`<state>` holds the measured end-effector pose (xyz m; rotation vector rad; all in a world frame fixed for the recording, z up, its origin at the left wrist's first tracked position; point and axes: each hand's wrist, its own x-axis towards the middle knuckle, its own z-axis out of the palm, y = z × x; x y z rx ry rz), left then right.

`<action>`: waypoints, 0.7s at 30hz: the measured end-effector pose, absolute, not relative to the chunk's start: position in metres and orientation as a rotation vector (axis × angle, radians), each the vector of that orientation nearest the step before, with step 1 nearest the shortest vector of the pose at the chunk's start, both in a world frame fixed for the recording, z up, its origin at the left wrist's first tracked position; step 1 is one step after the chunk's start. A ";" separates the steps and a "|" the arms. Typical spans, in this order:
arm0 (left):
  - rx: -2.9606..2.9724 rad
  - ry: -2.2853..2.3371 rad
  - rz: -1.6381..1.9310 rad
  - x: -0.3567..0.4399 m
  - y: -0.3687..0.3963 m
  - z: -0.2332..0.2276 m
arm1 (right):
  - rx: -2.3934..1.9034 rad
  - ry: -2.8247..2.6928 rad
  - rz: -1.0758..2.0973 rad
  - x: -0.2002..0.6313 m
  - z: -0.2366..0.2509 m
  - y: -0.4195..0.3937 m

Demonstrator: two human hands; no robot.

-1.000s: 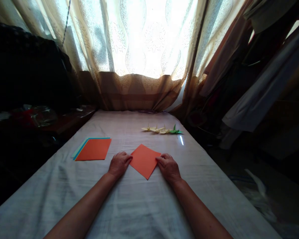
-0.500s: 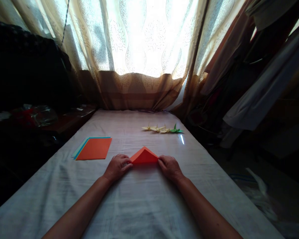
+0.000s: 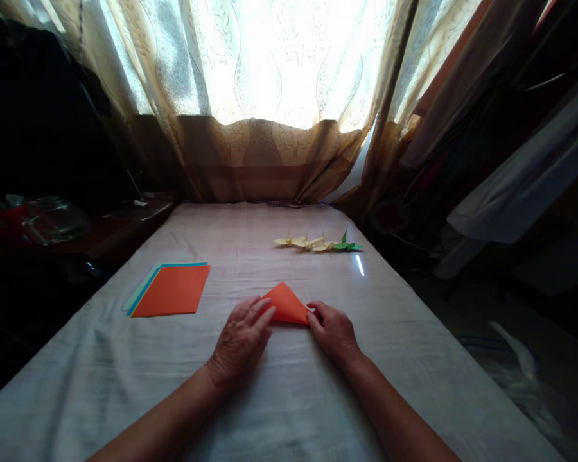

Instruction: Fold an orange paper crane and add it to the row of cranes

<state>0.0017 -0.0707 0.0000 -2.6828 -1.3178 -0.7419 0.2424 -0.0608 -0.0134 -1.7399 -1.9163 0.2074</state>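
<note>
Both hands rest on the folded orange paper (image 3: 287, 304), which lies as a triangle on the cloth-covered table (image 3: 279, 391), apex pointing away toward the curtain (image 3: 270, 154). The left hand (image 3: 241, 343) is laid flat, fingers extended over the triangle's left corner and bottom crease, pressing rather than gripping; the right hand (image 3: 334, 332) has its fingertips pinched at the right corner — whether thumb and finger truly clamp the paper or only pin it down I cannot tell. What could go wrong, in my judgement: the cloth is soft and wrinkled, so a firm press along the fold may drag the fabric and let the two layers slide out of line, leaving a crooked crease; lifting one hand could let the upper layer spring open. To the left, well apart from the hands, lies a stack of coloured sheets (image 3: 169, 290), orange on top with blue and pale edges showing beneath. Farther off, near the right edge of the table, sits a row of small folded paper figures (image 3: 318, 243) — yellow ones and a green one. Bare cloth lies between the hands and the near edge, while the right edge drops off into a dark gap close to the right forearm.
</note>
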 end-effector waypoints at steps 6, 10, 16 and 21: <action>-2.884 -1.092 -0.503 0.039 -0.067 -0.017 | -1.664 -1.887 0.139 0.243 -0.025 -0.062; -2.921 -1.127 -0.435 0.033 -0.060 -0.022 | -1.574 -1.881 0.092 0.244 -0.028 -0.064; -2.927 -1.101 -0.463 0.025 -0.066 -0.023 | -1.535 -1.871 0.093 0.244 -0.023 -0.066; -2.936 -1.117 -0.448 0.026 -0.068 -0.025 | -1.527 -1.888 0.091 0.243 -0.020 -0.066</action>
